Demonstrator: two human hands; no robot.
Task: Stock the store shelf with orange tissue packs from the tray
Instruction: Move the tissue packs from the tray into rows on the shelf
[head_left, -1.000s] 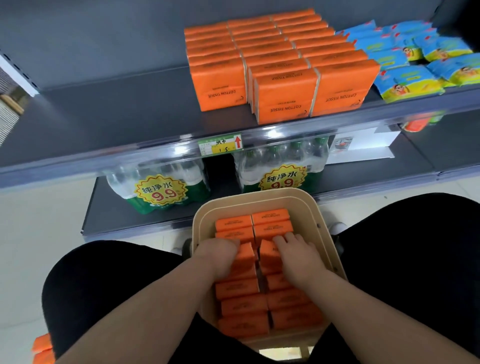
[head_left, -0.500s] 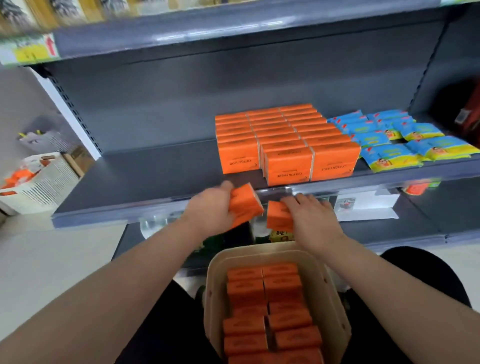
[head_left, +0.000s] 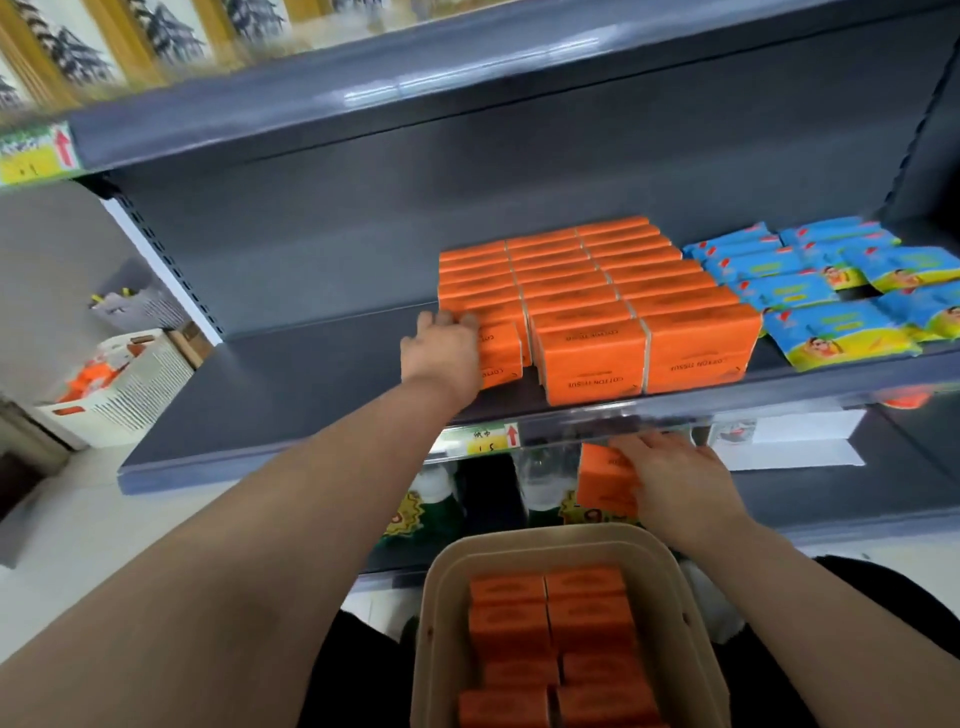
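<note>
Grey shelf (head_left: 311, 374) with orange tissue packs (head_left: 597, 291) stacked mid-right. Left hand (head_left: 441, 353) gripping a front pack (head_left: 501, 358) at the stack's near-left corner; right hand (head_left: 680, 483) clutching a second pack (head_left: 605, 483) under the shelf lip, just beyond the tray (head_left: 434, 613).

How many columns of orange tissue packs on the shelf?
3: the left column, with the left hand at its front; the middle column; the right column, beside the blue packets. Lower layers are mostly hidden.

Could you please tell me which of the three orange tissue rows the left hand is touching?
The leftmost row, farthest from the blue packs; the left hand holds its front pack.
</note>
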